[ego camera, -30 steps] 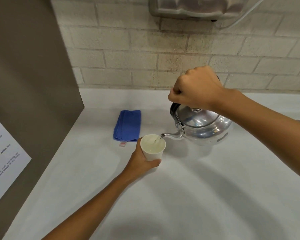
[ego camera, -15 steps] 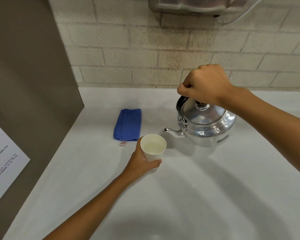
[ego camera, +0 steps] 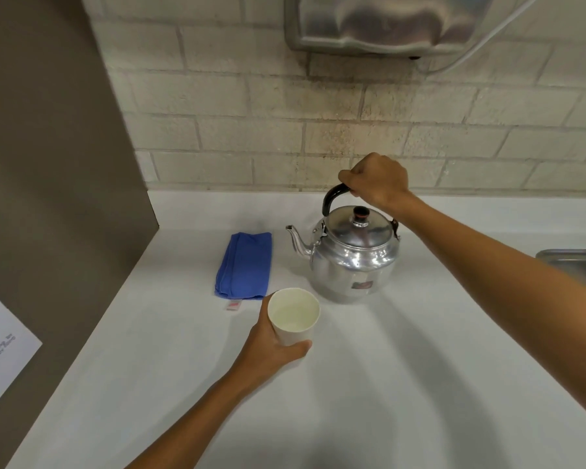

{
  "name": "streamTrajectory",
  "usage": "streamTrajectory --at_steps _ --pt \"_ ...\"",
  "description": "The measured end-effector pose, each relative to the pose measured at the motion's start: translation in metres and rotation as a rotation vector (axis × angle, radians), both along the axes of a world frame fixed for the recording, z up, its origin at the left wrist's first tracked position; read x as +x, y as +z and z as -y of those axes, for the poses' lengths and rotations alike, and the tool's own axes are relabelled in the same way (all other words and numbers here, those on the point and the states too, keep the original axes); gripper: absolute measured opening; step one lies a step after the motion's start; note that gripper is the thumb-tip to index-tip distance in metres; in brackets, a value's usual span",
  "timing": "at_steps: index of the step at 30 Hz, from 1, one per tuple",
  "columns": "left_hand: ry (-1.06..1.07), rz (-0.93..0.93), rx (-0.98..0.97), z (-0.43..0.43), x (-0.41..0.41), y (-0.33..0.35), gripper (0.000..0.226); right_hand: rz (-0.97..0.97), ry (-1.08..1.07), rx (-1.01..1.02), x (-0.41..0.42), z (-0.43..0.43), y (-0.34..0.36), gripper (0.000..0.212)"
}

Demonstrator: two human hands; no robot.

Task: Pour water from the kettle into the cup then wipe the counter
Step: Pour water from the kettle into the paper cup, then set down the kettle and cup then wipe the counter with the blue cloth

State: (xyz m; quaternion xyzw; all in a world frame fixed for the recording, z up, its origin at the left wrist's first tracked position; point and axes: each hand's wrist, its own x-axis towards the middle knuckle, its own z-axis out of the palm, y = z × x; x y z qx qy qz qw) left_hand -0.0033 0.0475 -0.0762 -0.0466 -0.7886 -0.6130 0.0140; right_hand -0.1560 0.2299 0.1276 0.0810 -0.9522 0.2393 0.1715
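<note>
A shiny metal kettle (ego camera: 352, 258) stands upright on the white counter (ego camera: 369, 384), its spout pointing left. My right hand (ego camera: 376, 179) is closed around its black handle above the lid. In front of the kettle, a white paper cup (ego camera: 293, 316) holds some water. My left hand (ego camera: 268, 343) grips the cup from the left and below. A folded blue cloth (ego camera: 246, 264) lies flat on the counter to the left of the kettle, behind the cup.
A brown side panel (ego camera: 58, 164) with a white printed sheet (ego camera: 0, 346) walls off the left. A brick wall runs along the back, with a metal dispenser (ego camera: 386, 25) mounted high. A steel sink edge (ego camera: 575, 265) shows at the right.
The kettle was tilted with its spout over the cup, pouring. It has since been tipped back, moved right and back, and now sits upright on the counter. The cup stays in my left hand.
</note>
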Motion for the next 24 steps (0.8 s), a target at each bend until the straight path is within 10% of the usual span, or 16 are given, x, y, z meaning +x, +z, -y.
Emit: streamTrajectory --at_steps 24 --pt "0.003 0.054 -0.008 0.000 0.001 -0.004 0.076 0.135 -0.160 -0.061 -0.057 0.001 -0.039 0.034"
